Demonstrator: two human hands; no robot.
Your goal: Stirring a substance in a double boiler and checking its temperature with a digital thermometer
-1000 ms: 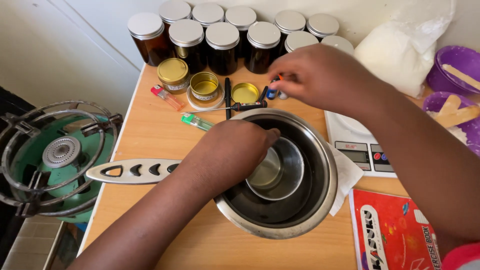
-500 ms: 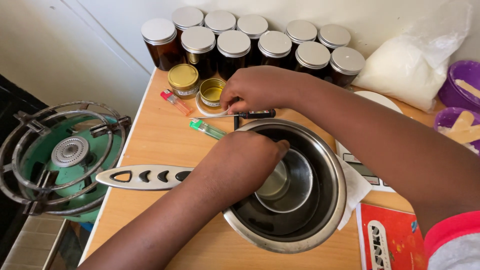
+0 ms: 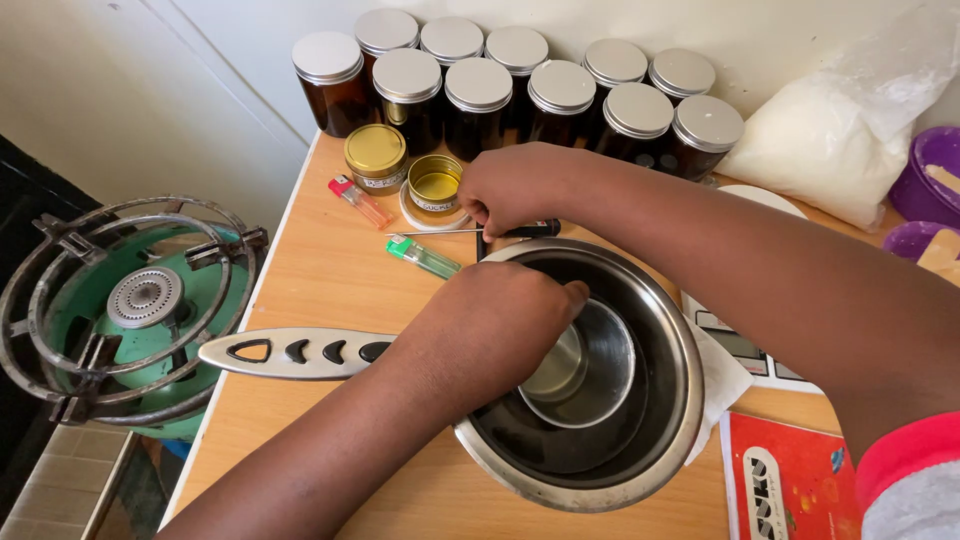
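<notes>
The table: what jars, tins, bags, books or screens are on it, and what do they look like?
Brown glass jars: back rows, round silver lids.
Gold tin: closed, pale label band.
Open gold tin: beside the right hand.
Clear bag: back right, white powder.
Scale screen: grey, right of the pot.
Red exercise book: front right.

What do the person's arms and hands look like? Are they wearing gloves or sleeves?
No gloves: both hands are bare. The left hand and its forearm have nothing on them, with no watch or ring to be seen. The right hand is bare too, but higher up that arm there is a short sleeve, pinkish-red at its edge with grey-white cloth behind it.
</notes>
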